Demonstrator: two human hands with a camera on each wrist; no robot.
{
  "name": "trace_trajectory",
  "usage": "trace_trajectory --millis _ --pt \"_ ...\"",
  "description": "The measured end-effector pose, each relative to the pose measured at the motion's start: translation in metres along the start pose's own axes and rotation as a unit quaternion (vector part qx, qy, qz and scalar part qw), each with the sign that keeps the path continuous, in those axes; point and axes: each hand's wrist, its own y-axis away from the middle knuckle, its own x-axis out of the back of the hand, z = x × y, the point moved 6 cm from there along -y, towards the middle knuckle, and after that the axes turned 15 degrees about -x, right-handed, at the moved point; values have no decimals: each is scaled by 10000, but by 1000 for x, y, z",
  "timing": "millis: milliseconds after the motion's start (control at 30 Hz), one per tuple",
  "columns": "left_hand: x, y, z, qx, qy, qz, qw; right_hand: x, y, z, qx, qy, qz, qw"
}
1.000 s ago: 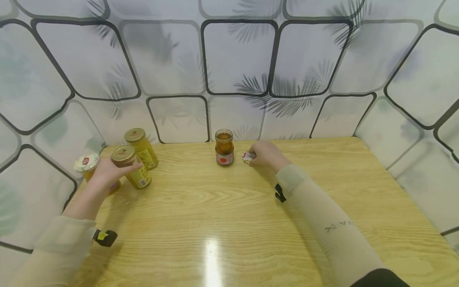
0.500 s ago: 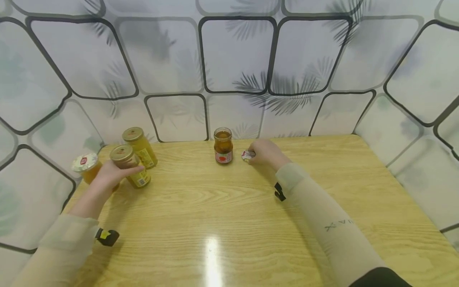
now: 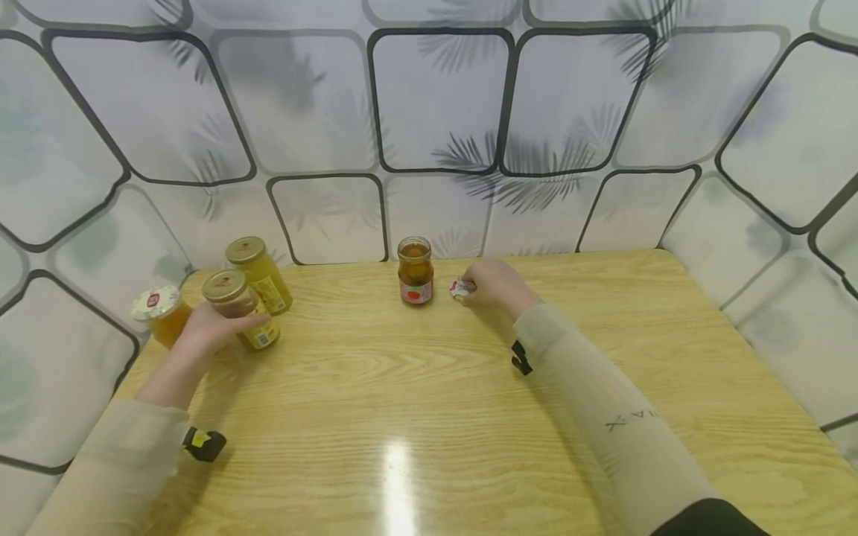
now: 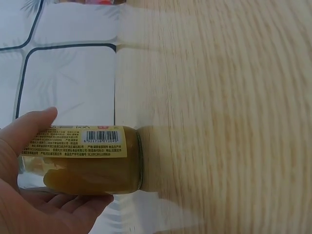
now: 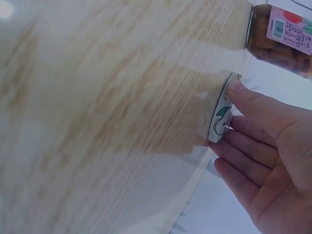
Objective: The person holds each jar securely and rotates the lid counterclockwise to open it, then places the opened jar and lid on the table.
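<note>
My left hand grips a glass jar with a gold lid and a yellow barcode label, thumb on one side and fingers curled round the other. The jar stands upright at the table's left. In the right wrist view my right hand pinches a white patterned jar lid between thumb and fingers, close over the wood. Just left of that lid, in the head view, an uncapped jar with a pink tomato-pictured label holds dark brown contents.
Behind the gripped jar stands a second gold-lidded yellow jar. A jar with a white lid and orange contents stands at the left, partly behind my left hand. The wooden table meets a patterned wall at the back.
The whole head view shifts slightly. My left forearm has moved slightly right, while that hand keeps its grip on the jar. My right hand still holds the lid.
</note>
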Motion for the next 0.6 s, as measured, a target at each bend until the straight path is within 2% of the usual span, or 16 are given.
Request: trace_trajectory --millis 600 --pt "-1 -1 -2 159 236 59 9996 0 1 1 -39 -60 -18 10000"
